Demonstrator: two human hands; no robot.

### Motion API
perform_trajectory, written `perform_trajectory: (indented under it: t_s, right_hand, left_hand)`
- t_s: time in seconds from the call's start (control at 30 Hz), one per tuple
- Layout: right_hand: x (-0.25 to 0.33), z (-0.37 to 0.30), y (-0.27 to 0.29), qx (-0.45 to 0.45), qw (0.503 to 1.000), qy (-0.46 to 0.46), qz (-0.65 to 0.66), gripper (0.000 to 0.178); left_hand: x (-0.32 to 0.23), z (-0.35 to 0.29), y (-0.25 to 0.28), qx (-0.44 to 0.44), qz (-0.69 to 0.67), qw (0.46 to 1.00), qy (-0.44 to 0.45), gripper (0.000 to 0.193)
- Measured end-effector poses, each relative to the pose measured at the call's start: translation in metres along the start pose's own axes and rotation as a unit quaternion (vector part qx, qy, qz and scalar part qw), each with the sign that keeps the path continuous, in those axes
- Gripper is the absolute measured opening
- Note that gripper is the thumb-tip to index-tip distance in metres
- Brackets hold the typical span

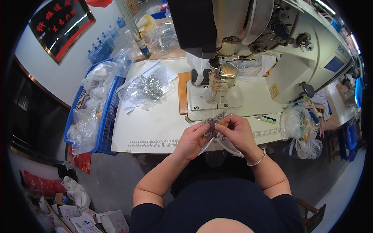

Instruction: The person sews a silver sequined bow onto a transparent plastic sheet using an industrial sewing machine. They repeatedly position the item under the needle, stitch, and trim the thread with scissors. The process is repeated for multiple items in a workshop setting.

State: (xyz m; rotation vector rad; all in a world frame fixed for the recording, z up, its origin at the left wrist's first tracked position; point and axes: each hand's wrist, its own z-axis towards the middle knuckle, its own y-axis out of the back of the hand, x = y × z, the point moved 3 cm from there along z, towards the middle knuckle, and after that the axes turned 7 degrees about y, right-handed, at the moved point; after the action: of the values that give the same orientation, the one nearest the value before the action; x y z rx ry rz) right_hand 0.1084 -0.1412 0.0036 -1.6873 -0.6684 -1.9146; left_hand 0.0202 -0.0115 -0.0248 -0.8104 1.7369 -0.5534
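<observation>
My left hand and my right hand meet just in front of the sewing machine, near the table's front edge. Both pinch a glittery silver piece, its far tip pointing toward the machine bed. Fingers cover much of it, so its full shape is hidden. A white band or cloth hangs below my right fingers. Thin threads run between the piece and the machine. On the table to the left, a heap of similar silver sparkly pieces lies on clear plastic and white paper.
A blue basket of plastic bags stands against the table's left side. Thread snips lie to the right of my right hand. A ruler strip runs along the front edge. Clear bags hang at the right end.
</observation>
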Motion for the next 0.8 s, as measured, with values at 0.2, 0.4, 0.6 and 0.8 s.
perform_trajectory:
  t_s: [0.2,0.4,0.6,0.8]
  right_hand:
    - [-0.004,0.0,-0.001,-0.01,1.0,0.015,-0.001,0.013]
    - [-0.011,0.001,0.0,-0.013,1.0,0.01,0.002,0.014]
    - [-0.011,0.0,-0.002,-0.021,1.0,0.012,0.0,0.014]
    - [-0.009,-0.001,-0.002,-0.011,1.0,-0.004,-0.025,0.012]
  left_hand:
    - [0.001,-0.001,-0.003,0.0,0.013,1.0,-0.017,0.028]
    - [0.002,-0.001,-0.001,0.0,0.017,1.0,-0.011,0.031]
    - [0.002,-0.001,-0.002,0.0,0.013,1.0,0.0,0.032]
    - [0.005,0.001,0.001,0.005,0.003,1.0,0.003,0.032]
